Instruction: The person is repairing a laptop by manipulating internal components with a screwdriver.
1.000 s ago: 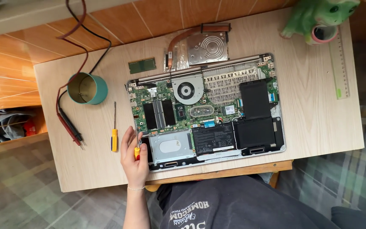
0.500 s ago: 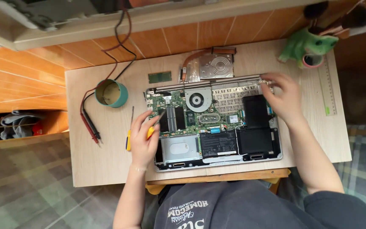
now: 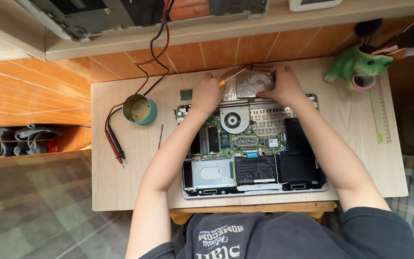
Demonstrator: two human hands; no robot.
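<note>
Gripping silver heatsink (image 3: 254,83), copper-edged, both hands

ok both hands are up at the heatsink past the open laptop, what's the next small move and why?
Probably bring the screwdriver tip down onto the heatsink, or set it aside first. The left hand holds the yellow-handled driver at the part's left edge, the right hand grips its right edge, and it sits beyond the opened laptop, above the fan. Whether screws remain is not visible.

free: bare table (image 3: 125,187) left of laptop (image 3: 252,158) | obstacles: tape roll (image 3: 140,109), probes (image 3: 114,144), green holder (image 3: 358,67)
</note>
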